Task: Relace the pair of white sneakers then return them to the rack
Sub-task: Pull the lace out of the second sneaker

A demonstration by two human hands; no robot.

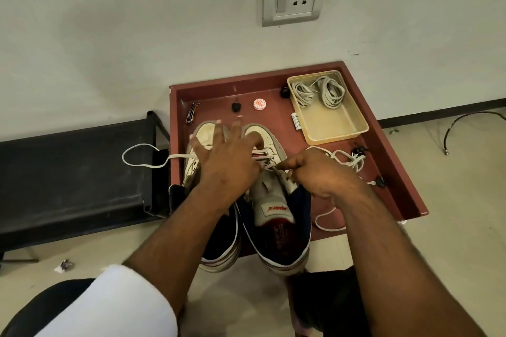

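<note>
We're mid-lacing, by our reading. Nearest us, the right sneaker (pixel 276 216) and left sneaker (pixel 210 200) sit side by side on the red tray (pixel 388 150). Our right hand (pixel 320 172) pinches the lace (pixel 347 164) at the right sneaker's eyelets; our left hand (pixel 230 156) rests spread over both. Beyond, spare laces (pixel 317 91) wait in the tan bin (pixel 339 128). Shelving remains.

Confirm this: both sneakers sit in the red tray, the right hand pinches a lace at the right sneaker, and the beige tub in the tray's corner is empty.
One thing is wrong: the beige tub is not empty. The head view shows two coiled bundles of laces in it. The rest holds: both sneakers sit in the red tray, and the right hand pinches a lace at the right sneaker.
</note>
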